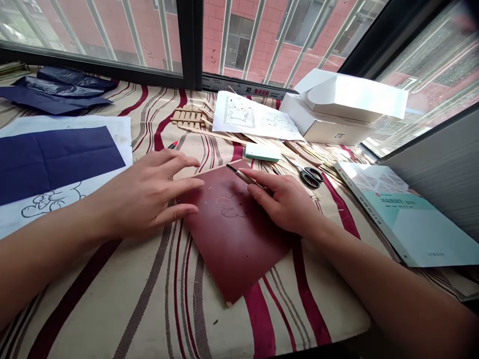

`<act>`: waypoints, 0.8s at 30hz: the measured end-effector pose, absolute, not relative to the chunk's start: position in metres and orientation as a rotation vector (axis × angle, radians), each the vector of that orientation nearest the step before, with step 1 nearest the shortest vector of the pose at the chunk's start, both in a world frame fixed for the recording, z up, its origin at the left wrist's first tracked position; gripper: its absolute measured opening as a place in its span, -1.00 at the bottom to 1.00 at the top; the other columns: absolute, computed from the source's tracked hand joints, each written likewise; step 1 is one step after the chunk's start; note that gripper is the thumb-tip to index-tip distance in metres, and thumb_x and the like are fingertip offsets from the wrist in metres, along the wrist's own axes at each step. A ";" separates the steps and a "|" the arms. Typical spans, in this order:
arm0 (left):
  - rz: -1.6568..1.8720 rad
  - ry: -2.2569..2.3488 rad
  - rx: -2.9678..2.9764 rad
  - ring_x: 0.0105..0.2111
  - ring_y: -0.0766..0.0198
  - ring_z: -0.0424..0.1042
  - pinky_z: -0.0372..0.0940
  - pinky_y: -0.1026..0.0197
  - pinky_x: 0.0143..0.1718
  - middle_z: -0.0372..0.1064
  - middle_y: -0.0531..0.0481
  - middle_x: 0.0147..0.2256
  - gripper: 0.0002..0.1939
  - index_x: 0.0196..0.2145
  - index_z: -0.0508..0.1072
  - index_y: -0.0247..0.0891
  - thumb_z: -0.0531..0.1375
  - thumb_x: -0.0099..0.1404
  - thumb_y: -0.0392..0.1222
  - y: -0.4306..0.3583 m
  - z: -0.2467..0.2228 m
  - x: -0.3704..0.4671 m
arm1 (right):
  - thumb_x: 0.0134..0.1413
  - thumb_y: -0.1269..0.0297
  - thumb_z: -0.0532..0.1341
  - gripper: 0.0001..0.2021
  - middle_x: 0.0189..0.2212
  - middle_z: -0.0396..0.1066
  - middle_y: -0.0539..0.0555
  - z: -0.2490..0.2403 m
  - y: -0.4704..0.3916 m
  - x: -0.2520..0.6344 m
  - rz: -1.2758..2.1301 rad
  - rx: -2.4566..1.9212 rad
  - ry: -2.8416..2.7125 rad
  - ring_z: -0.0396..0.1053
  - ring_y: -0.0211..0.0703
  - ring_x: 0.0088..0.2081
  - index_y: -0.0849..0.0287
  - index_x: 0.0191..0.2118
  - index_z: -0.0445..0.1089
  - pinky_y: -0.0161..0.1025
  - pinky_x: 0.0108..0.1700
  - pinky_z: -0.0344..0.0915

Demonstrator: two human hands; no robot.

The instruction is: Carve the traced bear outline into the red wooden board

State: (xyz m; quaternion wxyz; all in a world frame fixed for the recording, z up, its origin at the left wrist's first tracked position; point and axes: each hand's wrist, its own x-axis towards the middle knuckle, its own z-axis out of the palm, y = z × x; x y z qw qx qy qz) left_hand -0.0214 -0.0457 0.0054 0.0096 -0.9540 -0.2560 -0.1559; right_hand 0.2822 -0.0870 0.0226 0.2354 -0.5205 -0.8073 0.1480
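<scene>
The right hand (290, 202) pinches a pen (241, 174) above the maroon board (239, 254), its long axis slanting toward the board's far-left. The left hand (144, 194), fingers spread, overlaps the board's left edge; contact is unclear. The drawing (229, 211) lies mid-board, nearer the right hand. Scissors (311, 177) lie beyond the board's right side.

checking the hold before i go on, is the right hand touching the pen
Touching. The head view shows the right hand holding the pen between thumb and index finger, with its dark end sticking out past them.
</scene>
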 end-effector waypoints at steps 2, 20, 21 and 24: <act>-0.437 -0.716 -3.065 0.36 -0.19 0.29 0.23 -0.26 0.40 0.34 -0.21 0.39 -0.40 0.38 0.49 0.03 -0.06 0.65 0.27 -0.047 0.008 -0.020 | 0.52 0.21 0.10 -0.52 0.21 0.61 0.26 0.023 -0.088 0.283 0.352 -1.457 -2.263 0.63 0.15 0.15 0.23 0.35 0.52 -0.01 0.17 0.49; -0.181 -1.253 -3.042 0.00 -0.11 0.42 0.37 -0.08 0.09 0.42 -0.14 0.00 -0.13 0.18 0.52 -0.20 0.05 0.40 0.62 -0.031 0.008 -0.041 | 0.43 0.40 0.07 -0.46 0.00 0.73 0.01 0.034 -0.115 0.285 0.249 -1.300 -2.666 0.70 -0.04 -0.18 0.03 0.41 0.48 -0.16 -0.30 0.37; -0.181 -1.261 -3.051 0.00 -0.11 0.42 0.36 -0.07 0.09 0.41 -0.13 0.00 -0.13 0.19 0.52 -0.18 0.06 0.38 0.63 -0.030 0.007 -0.041 | 0.43 0.41 0.06 -0.45 0.01 0.73 0.02 0.036 -0.116 0.284 0.241 -1.311 -2.683 0.71 -0.03 -0.17 0.03 0.42 0.47 -0.16 -0.30 0.37; -0.192 -1.297 -3.109 -0.02 -0.15 0.42 0.37 -0.11 0.07 0.41 -0.17 -0.02 -0.02 0.16 0.53 -0.18 0.08 0.26 0.74 -0.026 0.005 -0.041 | 0.43 0.39 0.07 -0.42 -0.01 0.73 0.05 0.038 -0.120 0.283 0.162 -1.392 -2.754 0.69 -0.04 -0.21 0.01 0.46 0.42 -0.17 -0.35 0.29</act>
